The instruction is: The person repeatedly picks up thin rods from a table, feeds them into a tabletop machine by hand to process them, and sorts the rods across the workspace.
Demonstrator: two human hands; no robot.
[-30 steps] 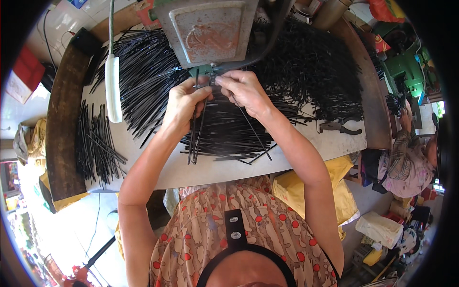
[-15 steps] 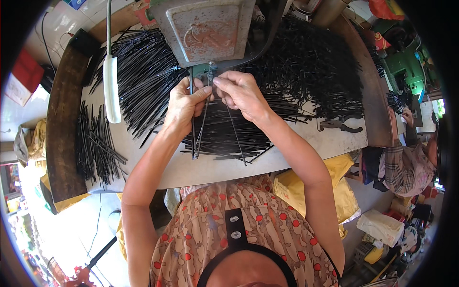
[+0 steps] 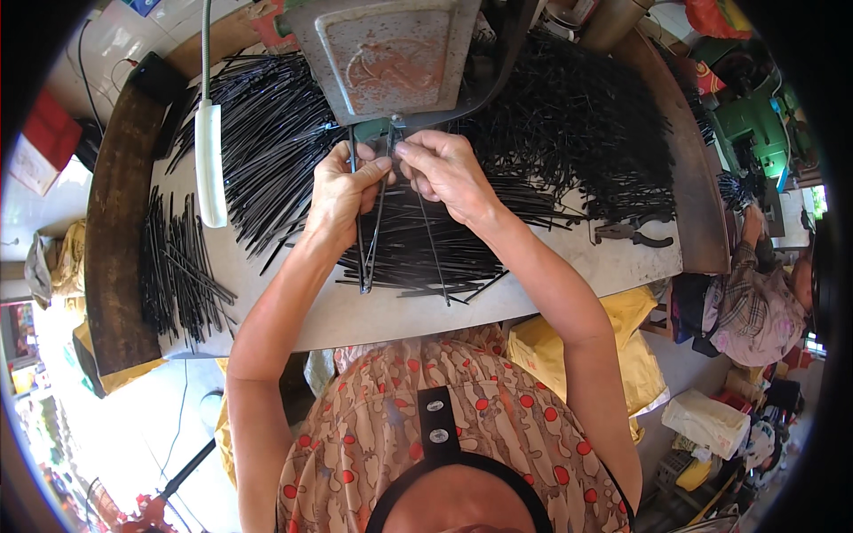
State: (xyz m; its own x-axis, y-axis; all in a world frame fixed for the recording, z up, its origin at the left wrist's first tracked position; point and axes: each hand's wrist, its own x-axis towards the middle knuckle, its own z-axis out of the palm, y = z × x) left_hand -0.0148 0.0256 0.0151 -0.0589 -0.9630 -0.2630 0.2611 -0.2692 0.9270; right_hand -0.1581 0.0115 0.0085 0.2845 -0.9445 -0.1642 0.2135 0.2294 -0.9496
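Observation:
Both hands are close together just below the grey metal head of a machine (image 3: 384, 62). My left hand (image 3: 338, 197) is closed, thumb against fingers, on thin black rods (image 3: 368, 266) that hang toward me and meet at their lower end. In my right hand (image 3: 451, 178), closed in a pinch, is another thin black rod (image 3: 434, 249), its lower end slanting down toward the table edge. The upper ends of the rods meet near the machine's tip (image 3: 392, 133), where the fingers partly hide them. A pile of black rods (image 3: 426, 258) lies beneath my hands.
Larger heaps of black rods lie at the left (image 3: 267, 151) and right (image 3: 586, 124). Pliers (image 3: 633, 233) rest at the table's right, and a white lamp (image 3: 211, 164) hangs at left. A raised wooden rim (image 3: 124, 231) borders the table. Another person (image 3: 755, 302) works at far right.
The lower end of the rod in my right hand has shifted slightly left and up. My hands stay almost in place. At far right, the other person's arm has moved.

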